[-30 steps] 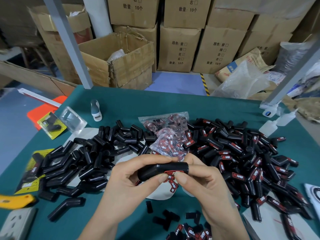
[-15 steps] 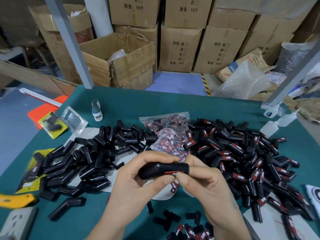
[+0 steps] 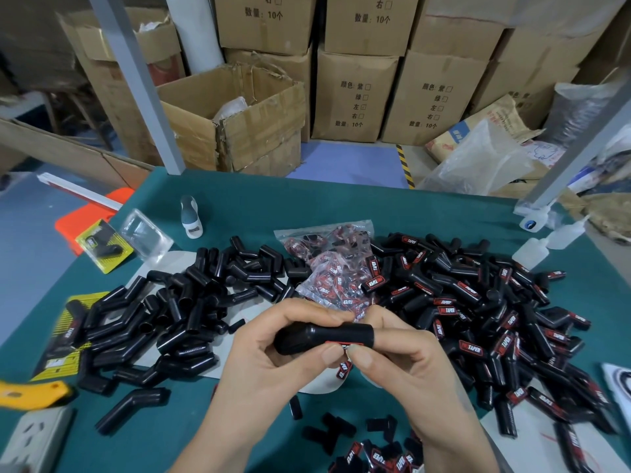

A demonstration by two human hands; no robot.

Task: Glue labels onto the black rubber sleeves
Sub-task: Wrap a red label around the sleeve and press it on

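Black rubber sleeve [image 3: 321, 337] gripped by left hand [image 3: 273, 363], right hand [image 3: 403, 367] pinching label [image 3: 341, 343]

The green surface [image 3: 341, 213] carries 2 heaps of black rubber sleeves: an unlabelled heap [image 3: 191, 302] toward the left edge and a labelled heap [image 3: 495, 312] toward the right edge. Between them lies a clear bag of red-and-black labels [image 3: 327, 268]. Near the far edge stands a small glue bottle [image 3: 191, 216]; 2 squeeze bottles [image 3: 546, 244] lie by the far right corner. A yellow packaging card [image 3: 102, 247] and a clear blister shell [image 3: 145, 233] sit near the left edge, a white power strip [image 3: 34, 438] at the near left corner.
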